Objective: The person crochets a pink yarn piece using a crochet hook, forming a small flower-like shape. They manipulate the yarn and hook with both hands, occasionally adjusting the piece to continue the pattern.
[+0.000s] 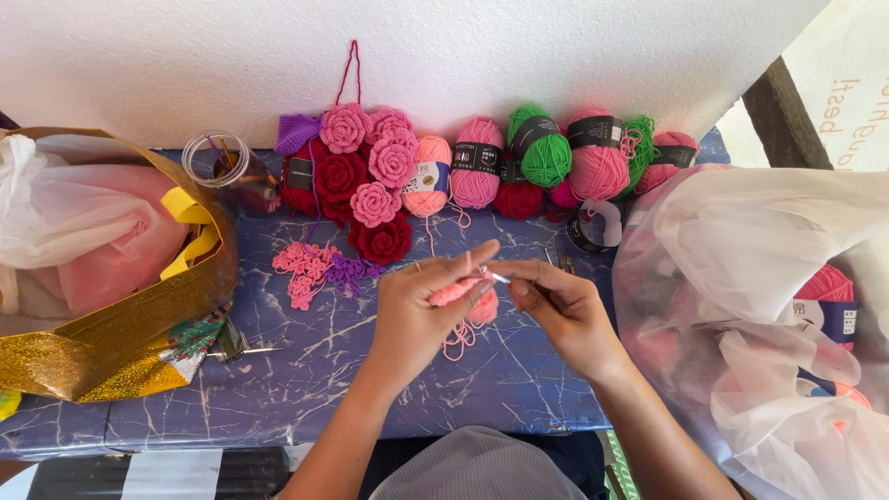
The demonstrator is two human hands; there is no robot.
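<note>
The left hand [421, 310] covers most of the pink crochet piece [468, 298], and the crochet hook [495, 275] shows only its metal tip between the fingers of the right hand [560, 310]. The gold bag [111, 343] at the table's left edge and the clear plastic bag [741, 306] at its right run out of frame

Black paper bands [477, 157] wrap the yarn balls along the wall. A glittery gold bag [111, 343] stands left, a clear plastic bag [741, 278] right; a white sign [847, 93] hangs top right.
</note>
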